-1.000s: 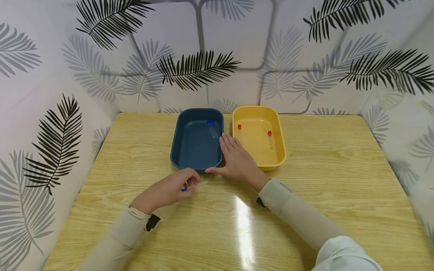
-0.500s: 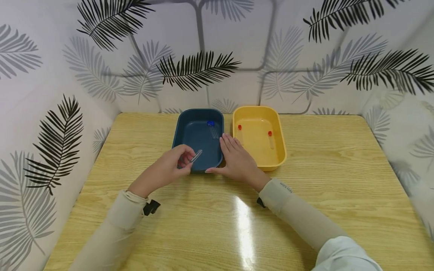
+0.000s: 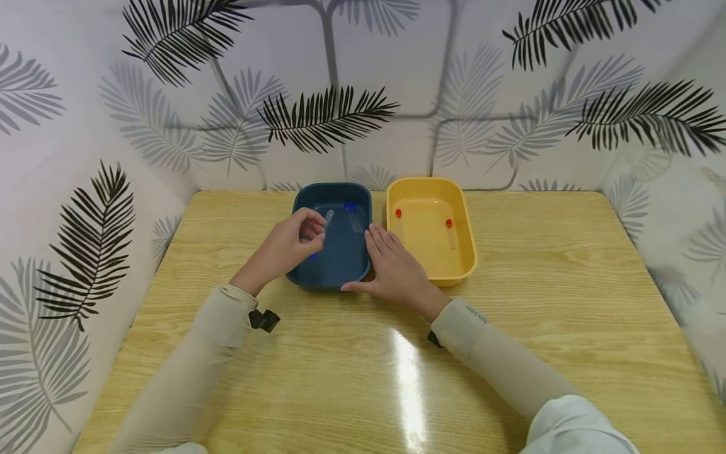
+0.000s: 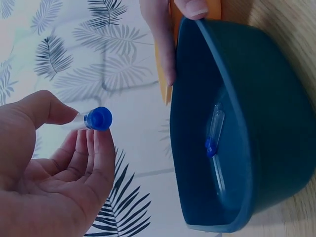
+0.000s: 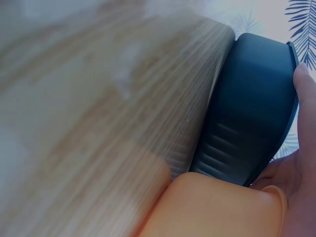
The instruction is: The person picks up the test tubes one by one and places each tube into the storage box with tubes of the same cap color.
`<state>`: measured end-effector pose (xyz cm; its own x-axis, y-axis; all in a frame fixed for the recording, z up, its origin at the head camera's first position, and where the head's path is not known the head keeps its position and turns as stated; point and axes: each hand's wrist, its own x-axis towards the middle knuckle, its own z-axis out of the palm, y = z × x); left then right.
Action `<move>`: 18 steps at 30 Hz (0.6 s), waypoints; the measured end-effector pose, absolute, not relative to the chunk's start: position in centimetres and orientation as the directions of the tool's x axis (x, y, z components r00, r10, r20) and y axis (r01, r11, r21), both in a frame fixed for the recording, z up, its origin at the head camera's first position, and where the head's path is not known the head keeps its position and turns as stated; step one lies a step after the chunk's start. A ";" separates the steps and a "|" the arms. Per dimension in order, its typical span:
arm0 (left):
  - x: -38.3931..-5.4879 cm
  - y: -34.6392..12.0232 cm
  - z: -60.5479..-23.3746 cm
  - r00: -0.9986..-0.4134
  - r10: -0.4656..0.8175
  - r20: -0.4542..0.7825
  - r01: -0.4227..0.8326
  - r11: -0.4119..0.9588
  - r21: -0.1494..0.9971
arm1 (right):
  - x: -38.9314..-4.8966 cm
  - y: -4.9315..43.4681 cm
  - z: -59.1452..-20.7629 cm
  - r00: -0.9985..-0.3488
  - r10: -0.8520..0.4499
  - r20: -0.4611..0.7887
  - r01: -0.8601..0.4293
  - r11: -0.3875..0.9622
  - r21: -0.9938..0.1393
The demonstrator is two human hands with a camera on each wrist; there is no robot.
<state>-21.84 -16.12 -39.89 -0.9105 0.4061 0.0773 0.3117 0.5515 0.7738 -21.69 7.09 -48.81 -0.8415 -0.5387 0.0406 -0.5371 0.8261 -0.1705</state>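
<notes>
Between thumb and fingertips, my left hand (image 3: 286,243) pinches a clear test tube (image 3: 329,219) over the dark blue bin (image 3: 340,268). The tube's blue cap (image 4: 100,119) faces the camera in the left wrist view. Inside the bin, several blue-capped test tubes (image 3: 355,221) lie together near its right side. My right hand (image 3: 397,268) rests at the bin's near right corner. Its fingers lie straight along the right rim, and the thumb (image 5: 304,76) touches the near rim.
A yellow bin (image 3: 433,261) stands just right of the blue one, behind my right hand. Two red-capped test tubes, a left one (image 3: 399,215) and a right one (image 3: 450,226), lie in it. A leaf-patterned backdrop (image 3: 391,63) rises behind the wooden table (image 3: 544,271).
My left hand has carried the test tube from over the table in front up and forward over the blue bin, turning the tube's clear end away. My right hand has stayed in place.
</notes>
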 end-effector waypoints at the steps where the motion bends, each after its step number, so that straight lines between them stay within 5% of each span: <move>1: -22.2 -16.1 -39.9 -0.914 0.401 0.069 0.299 0.548 0.781 | -21.7 7.1 -48.8 -0.842 -0.539 0.037 -0.537 0.827 -0.170; 18: -27.5 -15.3 -41.9 -0.963 0.240 -0.124 0.038 0.574 0.818 | -21.7 7.2 -48.7 -0.838 -0.545 0.028 -0.541 0.824 -0.169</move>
